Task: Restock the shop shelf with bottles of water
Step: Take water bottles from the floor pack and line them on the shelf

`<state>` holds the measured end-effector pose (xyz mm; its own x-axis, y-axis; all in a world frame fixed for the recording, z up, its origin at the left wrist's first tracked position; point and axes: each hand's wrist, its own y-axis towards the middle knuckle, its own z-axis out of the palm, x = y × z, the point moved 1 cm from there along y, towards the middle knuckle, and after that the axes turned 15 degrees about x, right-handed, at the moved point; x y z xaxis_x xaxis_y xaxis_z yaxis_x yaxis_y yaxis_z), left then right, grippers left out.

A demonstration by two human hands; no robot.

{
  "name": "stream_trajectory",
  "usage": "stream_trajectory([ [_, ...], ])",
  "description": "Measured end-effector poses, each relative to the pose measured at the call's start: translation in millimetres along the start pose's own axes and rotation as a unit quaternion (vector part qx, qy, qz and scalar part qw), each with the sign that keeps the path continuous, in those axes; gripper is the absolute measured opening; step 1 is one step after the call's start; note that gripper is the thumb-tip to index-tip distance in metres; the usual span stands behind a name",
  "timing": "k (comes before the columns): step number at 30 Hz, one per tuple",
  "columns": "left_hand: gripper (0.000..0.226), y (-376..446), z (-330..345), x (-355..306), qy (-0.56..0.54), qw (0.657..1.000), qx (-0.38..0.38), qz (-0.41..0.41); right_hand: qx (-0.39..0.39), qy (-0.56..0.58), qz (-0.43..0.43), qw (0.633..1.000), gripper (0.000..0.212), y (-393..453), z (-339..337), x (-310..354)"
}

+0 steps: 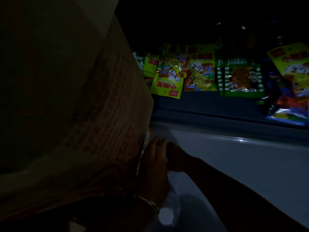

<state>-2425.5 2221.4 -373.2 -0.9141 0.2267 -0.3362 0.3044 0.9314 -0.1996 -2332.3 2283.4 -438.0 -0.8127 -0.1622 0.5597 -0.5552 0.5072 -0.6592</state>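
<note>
Lighting is very low; much of the head view is near black.

Progress: no bottle can be seen standing on any shelf, so the restocking looks to be at an early stage, though the dark hides a lot. A large cardboard carton (71, 101) with printed text on its side fills the left half of the view, tilted. At its lower right edge there is a strip of crinkled clear plastic (142, 154), possibly the wrap of a water pack; no individual bottle is identifiable. A pale round spot (165, 216) low in the view might be a bottle cap, but this cannot be confirmed. Judgement: the water is probably still in or at the carton, and the shelving itself is still to be done.

Hands: the left hand (154, 164) lies against the carton's lower right edge, fingers extended along the plastic, a bangle (150, 203) on the wrist. The right hand (175, 156) comes in from the lower right on a bare forearm and meets the left at the same edge; its fingers appear curled, as if gripping something there. What the right grip holds cannot be told, nor whether the left grip is closed on the plastic or only pressing it.

Surroundings: a pale smooth floor (242, 173) lies below the hands. Behind it a dark shelf (209, 104) carries bright snack packets (197, 74), green, yellow and orange, in a row.
</note>
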Motion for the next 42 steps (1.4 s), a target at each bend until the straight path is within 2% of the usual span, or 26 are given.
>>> stream_trajectory([
  [2, 0.052, 6, 0, 2, 0.020, 0.998, -0.051, -0.008, -0.014, 0.026, -0.016, 0.999, 0.063, 8, 2, -2],
  [3, 0.046, 7, 0, 3, 0.013, 0.998, -0.063, -0.013, -0.027, 0.045, -0.025, 0.998, 0.061, 8, 1, -4],
  [7, 0.052, 7, -2, 4, -0.010, 1.000, -0.028, 0.007, -0.084, 0.100, -0.052, 0.990, 0.069, -7, -1, -7],
  [10, 0.053, 7, -12, -3, 0.003, 0.999, -0.038, 0.008, -0.095, 0.131, -0.055, 0.985, 0.071, -33, -7, -11],
  [12, 0.076, 6, -30, -18, 0.007, 1.000, -0.020, 0.007, -0.112, 0.164, -0.049, 0.979, 0.070, -59, -16, -15],
  [13, 0.072, 3, -42, -27, -0.019, 1.000, -0.012, 0.002, -0.123, 0.172, -0.045, 0.976, 0.071, -74, -22, -16],
  [15, 0.048, -4, -69, -51, -0.068, 0.998, 0.001, 0.011, -0.139, 0.181, -0.033, 0.973, 0.071, -108, -35, -14],
  [17, 0.048, -9, -92, -73, -0.090, 0.995, -0.011, 0.031, -0.149, 0.196, -0.031, 0.969, 0.072, -145, -51, -5],
  [21, 0.050, -23, -171, -130, -0.077, 0.996, -0.012, 0.041, -0.170, 0.208, -0.040, 0.962, 0.073, -233, -94, 32],
  [23, 0.058, -30, -209, -150, -0.098, 0.992, -0.021, 0.074, -0.186, 0.224, -0.050, 0.955, 0.071, -279, -120, 57],
  [26, 0.074, -45, -276, -181, -0.187, 0.974, 0.076, 0.104, -0.201, 0.246, -0.092, 0.944, 0.073, -348, -164, 99],
  [28, 0.071, -53, -330, -204, -0.194, 0.970, 0.078, 0.125, -0.204, 0.224, -0.104, 0.947, 0.072, -393, -197, 131],
  [31, 0.070, -64, -414, -231, -0.155, 0.979, 0.076, 0.110, -0.221, 0.208, -0.131, 0.944, 0.075, -459, -248, 178],
  [35, 0.079, -83, -534, -263, -0.296, 0.932, 0.121, 0.171, -0.253, 0.161, -0.149, 0.942, 0.062, -541, -313, 244],
  [39, 0.079, -104, -657, -296, -0.317, 0.920, 0.120, 0.195, -0.298, 0.107, -0.173, 0.933, 0.050, -620, -377, 316],
  [42, 0.067, -117, -746, -314, -0.334, 0.908, 0.110, 0.228, -0.323, 0.093, -0.203, 0.920, 0.050, -670, -425, 373],
])
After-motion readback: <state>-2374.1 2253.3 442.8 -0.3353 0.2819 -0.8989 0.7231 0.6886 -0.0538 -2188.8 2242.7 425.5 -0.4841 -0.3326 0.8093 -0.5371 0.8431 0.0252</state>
